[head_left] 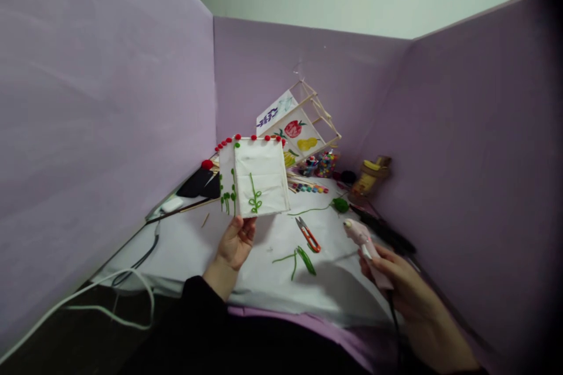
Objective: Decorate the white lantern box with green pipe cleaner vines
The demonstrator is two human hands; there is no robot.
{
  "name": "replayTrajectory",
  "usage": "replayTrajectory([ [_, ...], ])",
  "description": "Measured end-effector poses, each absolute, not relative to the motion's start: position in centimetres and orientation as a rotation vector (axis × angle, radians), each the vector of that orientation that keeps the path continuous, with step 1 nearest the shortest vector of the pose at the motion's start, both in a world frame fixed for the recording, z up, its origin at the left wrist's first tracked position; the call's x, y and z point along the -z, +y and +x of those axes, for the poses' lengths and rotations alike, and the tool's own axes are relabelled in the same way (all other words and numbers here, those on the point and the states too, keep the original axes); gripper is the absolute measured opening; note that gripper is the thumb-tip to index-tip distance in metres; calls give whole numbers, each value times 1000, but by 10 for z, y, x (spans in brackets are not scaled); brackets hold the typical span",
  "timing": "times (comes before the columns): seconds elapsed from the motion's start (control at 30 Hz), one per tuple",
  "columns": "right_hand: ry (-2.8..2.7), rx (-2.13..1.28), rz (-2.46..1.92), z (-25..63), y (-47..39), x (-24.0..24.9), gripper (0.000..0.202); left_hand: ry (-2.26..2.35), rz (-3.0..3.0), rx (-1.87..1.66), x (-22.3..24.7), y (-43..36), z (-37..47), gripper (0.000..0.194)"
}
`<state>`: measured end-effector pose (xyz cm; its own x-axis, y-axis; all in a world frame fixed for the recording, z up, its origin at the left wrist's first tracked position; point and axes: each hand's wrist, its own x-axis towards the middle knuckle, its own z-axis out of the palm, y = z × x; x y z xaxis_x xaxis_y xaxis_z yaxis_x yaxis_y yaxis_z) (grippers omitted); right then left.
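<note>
My left hand [236, 244] grips the lower edge of a white box-like piece [264, 170], holding it up over the table. Red pompoms line its top edge, and a green looped stem shape is on its front face. Green dots and stems show on its left side. On the right, my right hand [389, 272] is wrapped round a pale pink glue gun [361, 237], its nozzle pointing up and left. Orange-handled snips [309, 235] and cut green strands [305, 260] lie between the hands.
Behind the box stands a stick frame with painted fruit panels [295, 129]. Jars of beads [326, 163], a green yarn ball [340, 205] and a yellow container [368, 177] sit at the back right. Black sheets [200, 182] lie left; a white cable [109, 313] hangs at the front.
</note>
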<state>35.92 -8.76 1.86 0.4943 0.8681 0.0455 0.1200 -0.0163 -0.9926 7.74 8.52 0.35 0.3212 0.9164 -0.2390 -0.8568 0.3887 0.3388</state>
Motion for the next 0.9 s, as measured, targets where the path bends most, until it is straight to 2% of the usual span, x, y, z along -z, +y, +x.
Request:
replayTrajectory([
  [0.13,-785,-1052,-1303,348,-86,-27,44,425,157,-1158,-5,85,77,26],
  [0.3,-747,-1046,-1234,328,-76,-34,38,409,168,-1150,-4,85,77,26],
  [0.6,-1039,-1075,-1083,272,-42,-66,44,365,240,-1051,2,81,75,25],
  [0.73,-1140,-1000,-1155,242,-32,-62,45,319,296,-982,7,80,74,17],
  [0.9,-1262,-653,-1247,225,-26,-41,33,264,354,-937,9,78,76,14],
])
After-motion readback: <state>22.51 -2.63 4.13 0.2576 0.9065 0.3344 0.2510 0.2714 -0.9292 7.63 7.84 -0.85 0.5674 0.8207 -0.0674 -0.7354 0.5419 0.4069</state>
